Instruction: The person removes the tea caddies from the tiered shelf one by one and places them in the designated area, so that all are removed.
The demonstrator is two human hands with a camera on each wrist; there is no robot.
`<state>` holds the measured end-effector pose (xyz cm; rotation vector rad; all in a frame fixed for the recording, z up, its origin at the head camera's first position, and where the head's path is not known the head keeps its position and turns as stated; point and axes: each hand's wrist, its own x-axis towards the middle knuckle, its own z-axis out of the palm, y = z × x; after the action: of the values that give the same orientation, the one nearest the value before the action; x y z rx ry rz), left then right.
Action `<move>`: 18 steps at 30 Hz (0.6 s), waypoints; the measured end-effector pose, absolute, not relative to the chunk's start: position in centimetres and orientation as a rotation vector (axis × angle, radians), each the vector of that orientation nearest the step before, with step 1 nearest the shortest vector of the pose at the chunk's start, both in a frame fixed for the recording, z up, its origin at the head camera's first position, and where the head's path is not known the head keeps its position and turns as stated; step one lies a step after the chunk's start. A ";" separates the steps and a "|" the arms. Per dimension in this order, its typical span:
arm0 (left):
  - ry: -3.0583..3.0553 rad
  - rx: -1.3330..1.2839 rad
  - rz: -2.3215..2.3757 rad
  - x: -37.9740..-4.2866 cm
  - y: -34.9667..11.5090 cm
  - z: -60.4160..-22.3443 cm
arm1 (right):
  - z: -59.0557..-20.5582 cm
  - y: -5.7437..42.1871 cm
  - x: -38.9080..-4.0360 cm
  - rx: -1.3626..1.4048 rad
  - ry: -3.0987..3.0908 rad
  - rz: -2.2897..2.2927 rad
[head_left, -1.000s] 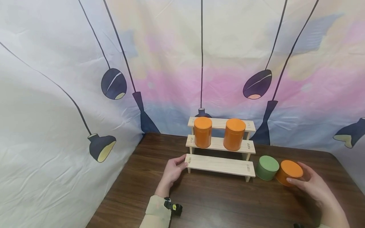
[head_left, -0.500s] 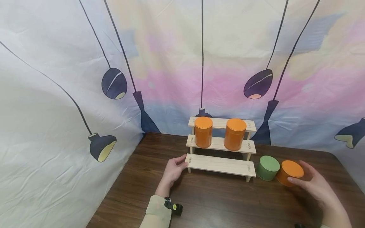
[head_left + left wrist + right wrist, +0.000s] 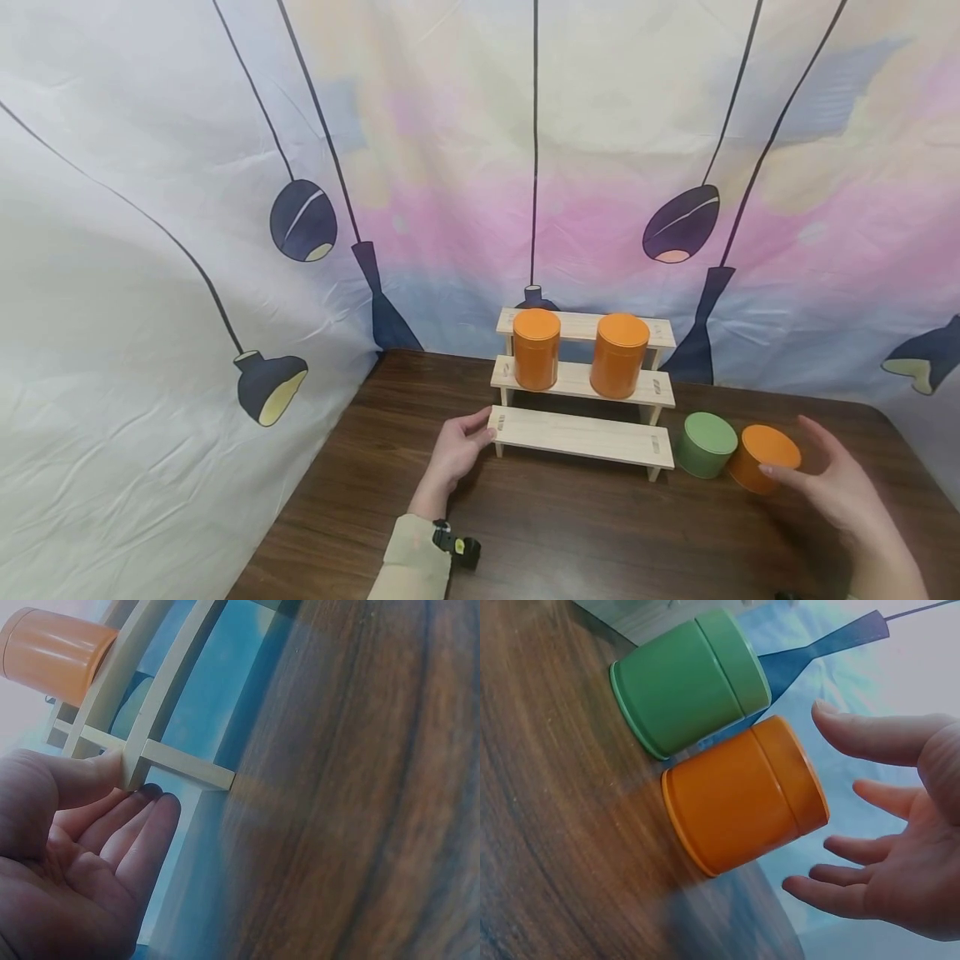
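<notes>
Fingers spread, the right hand (image 3: 842, 492) has just let go of the orange tin (image 3: 752, 468), which now stands free on the table (image 3: 570, 533) beside the green tin (image 3: 705, 446), while the left hand (image 3: 455, 450) pinches the bottom shelf's (image 3: 581, 437) end.

A curtained booth, with creased lamp-print fabric (image 3: 442, 142) behind and beside a dark wood-grain table (image 3: 592, 533).

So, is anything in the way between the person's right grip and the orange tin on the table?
Nothing visible stands between the right grip and the orange tin; the green tin is on the other side, toward the wooden shelf.
</notes>
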<state>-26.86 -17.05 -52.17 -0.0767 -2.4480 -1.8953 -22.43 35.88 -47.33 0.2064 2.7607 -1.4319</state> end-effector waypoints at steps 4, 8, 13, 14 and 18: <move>-2.440 -0.079 -1.907 -26.8 -17.1 -52.1 | -46.7 35.4 -22.0 0.309 2.816 -1.471; -2.441 -0.086 -1.907 -26.7 -17.1 -52.0 | -46.0 35.0 -21.8 0.406 2.845 -1.501; -2.446 -0.079 -1.905 -26.8 -17.1 -52.2 | -44.9 34.2 -21.4 0.482 2.876 -1.544; -2.447 -0.074 -1.907 -26.8 -17.1 -52.3 | -44.7 34.0 -21.3 0.490 2.883 -1.566; -2.452 -0.063 -1.905 -27.0 -17.1 -52.2 | -43.4 32.6 -20.9 0.518 2.920 -1.675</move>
<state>-27.02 -17.06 -52.23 -0.0627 -2.4519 -1.9051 -20.89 32.65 -43.38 0.5183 2.9204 -1.6752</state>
